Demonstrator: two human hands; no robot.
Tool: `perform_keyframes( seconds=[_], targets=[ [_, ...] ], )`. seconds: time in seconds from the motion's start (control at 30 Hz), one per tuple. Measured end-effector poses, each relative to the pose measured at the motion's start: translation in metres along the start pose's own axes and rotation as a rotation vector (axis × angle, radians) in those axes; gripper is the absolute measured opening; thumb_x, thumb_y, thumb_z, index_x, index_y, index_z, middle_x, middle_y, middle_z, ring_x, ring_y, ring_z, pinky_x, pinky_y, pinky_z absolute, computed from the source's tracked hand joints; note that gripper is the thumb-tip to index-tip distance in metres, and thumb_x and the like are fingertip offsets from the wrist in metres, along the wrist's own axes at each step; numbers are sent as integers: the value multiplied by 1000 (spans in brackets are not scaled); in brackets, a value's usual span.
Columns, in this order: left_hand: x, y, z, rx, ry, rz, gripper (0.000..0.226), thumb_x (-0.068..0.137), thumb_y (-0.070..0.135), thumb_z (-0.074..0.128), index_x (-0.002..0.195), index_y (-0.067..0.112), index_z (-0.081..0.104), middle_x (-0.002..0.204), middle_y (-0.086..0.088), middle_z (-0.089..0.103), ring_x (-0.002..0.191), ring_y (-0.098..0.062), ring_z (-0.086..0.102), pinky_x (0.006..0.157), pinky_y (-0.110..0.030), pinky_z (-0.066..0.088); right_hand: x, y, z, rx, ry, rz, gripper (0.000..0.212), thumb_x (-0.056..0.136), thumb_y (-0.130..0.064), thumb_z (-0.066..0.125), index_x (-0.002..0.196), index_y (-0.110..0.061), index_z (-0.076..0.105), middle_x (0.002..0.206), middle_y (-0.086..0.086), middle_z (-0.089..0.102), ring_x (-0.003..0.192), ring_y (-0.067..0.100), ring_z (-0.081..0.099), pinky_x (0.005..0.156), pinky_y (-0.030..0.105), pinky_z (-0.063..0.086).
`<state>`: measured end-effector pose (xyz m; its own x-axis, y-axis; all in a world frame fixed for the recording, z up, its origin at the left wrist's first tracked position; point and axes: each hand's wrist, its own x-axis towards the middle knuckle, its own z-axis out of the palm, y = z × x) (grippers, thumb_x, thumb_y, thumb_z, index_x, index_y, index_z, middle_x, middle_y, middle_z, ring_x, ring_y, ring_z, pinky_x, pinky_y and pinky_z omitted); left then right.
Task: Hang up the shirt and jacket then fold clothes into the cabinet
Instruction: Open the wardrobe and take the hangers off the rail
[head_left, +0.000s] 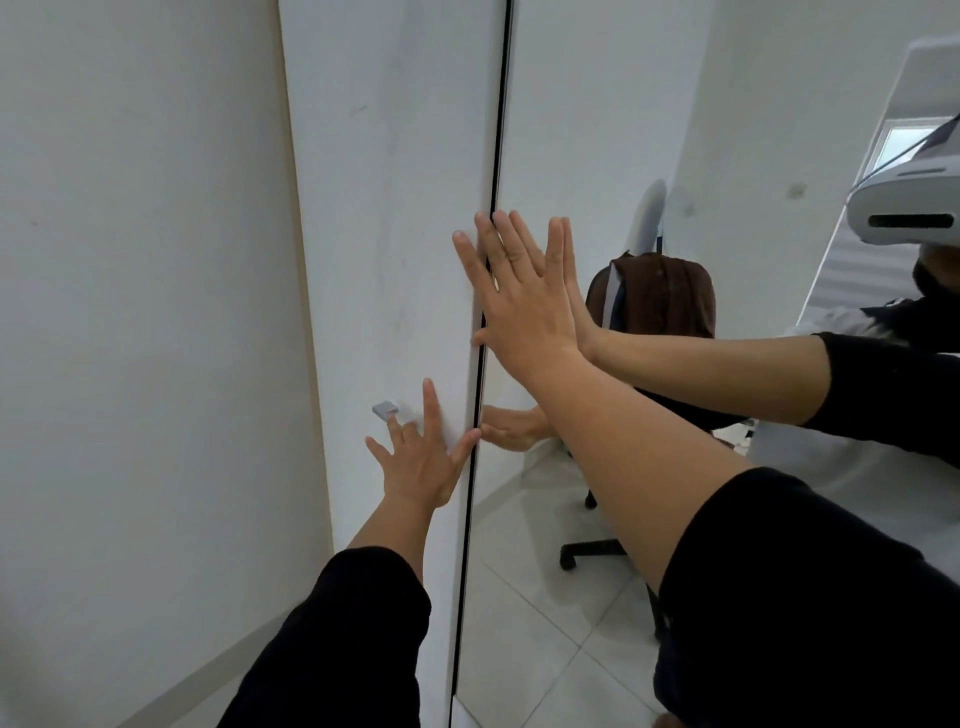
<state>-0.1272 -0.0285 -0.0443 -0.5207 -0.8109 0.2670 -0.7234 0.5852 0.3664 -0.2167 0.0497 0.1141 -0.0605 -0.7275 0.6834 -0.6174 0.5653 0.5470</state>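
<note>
Hands flat on the cabinet: left hand (418, 467) fingers spread wide on white door (384, 208), right hand (514, 296) fingers straight across mirror door (571, 130) seam

No legible text, label, brand, number or sign appears on any surface: the white cabinet door (395, 208) and the mirror panel (587, 156) at right bear none.
</note>
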Motion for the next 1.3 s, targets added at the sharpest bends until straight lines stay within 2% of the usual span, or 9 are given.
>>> perform_keyframes(
  seconds=[0.17, 0.4, 0.6, 0.77, 0.83, 0.9, 0.97, 1.13, 1.3],
  targets=[
    [-1, -4, 1, -2, 34, 43, 86, 86, 71, 15, 142, 26, -32, 131, -9, 48, 136, -29, 29, 110, -64, 11, -5, 6, -15, 107, -19, -56, 90, 92, -53, 46, 150, -15, -13, 158, 12, -14, 146, 28, -13, 101, 57, -29],
    [-15, -42, -11, -25, 53, 104, 94, 83, 76, 21, 141, 26, -33, 133, -5, 47, 131, -25, 35, 112, -61, 13, -2, -27, -23, 116, 38, 9, 111, 73, -60, 64, 151, -18, -2, 160, 3, 2, 148, 22, 3, 107, 61, -5],
    [-39, -91, -43, 9, 4, 95, 93, 87, 66, 35, 143, 30, -30, 141, -6, 44, 133, -24, 37, 111, -62, 8, 0, -69, -63, 294, 52, 44, 112, 73, -64, 60, 151, -15, -4, 160, 2, -2, 148, 20, -2, 111, 58, -6],
    [-63, -142, -74, 89, 71, 71, 92, 90, 57, 40, 139, 34, -34, 130, -2, 50, 122, -21, 48, 111, -64, 6, 15, -114, -98, 369, 60, -25, 107, 78, -70, 50, 151, -17, -7, 160, 1, -7, 147, 21, -7, 114, 54, -3],
    [-73, -161, -86, 180, 163, 89, 96, 90, 57, 42, 138, 29, -37, 143, -1, 39, 133, -20, 39, 111, -63, 6, 23, -134, -110, 401, 63, -50, 104, 80, -70, 47, 151, -18, -8, 160, 0, -8, 147, 21, -7, 115, 53, -2],
    [-81, -180, -102, 284, 203, 113, 100, 92, 56, 40, 128, 25, -48, 158, -1, 13, 146, -18, 15, 110, -64, 4, 31, -153, -122, 429, 65, -92, 99, 83, -68, 43, 151, -18, -10, 160, 0, -10, 147, 21, -8, 115, 53, -1],
    [-86, -197, -117, 359, 205, 126, 100, 94, 51, 40, 122, 26, -52, 160, -1, -4, 147, -17, -3, 111, -66, 4, 42, -169, -133, 472, 77, -145, 92, 89, -62, 42, 151, -18, -9, 160, -1, -10, 147, 20, -9, 115, 53, -1],
    [-88, -245, -146, 399, 232, 30, 107, 91, 42, 55, 131, 28, -44, 159, -3, -2, 147, -18, -8, 108, -69, 6, 71, -212, -148, 572, 61, -264, 71, 100, -35, 38, 150, -22, -11, 159, -8, -13, 147, 14, -11, 114, 55, -3],
    [-70, -301, -164, 429, 268, -72, 111, 88, 39, 60, 134, 28, -40, 160, -1, -4, 147, -18, -10, 110, -65, 3, 110, -265, -136, 677, 36, -341, 67, 101, -26, 35, 150, -24, -9, 159, -10, -12, 147, 12, -10, 114, 55, -6]
  ],
)
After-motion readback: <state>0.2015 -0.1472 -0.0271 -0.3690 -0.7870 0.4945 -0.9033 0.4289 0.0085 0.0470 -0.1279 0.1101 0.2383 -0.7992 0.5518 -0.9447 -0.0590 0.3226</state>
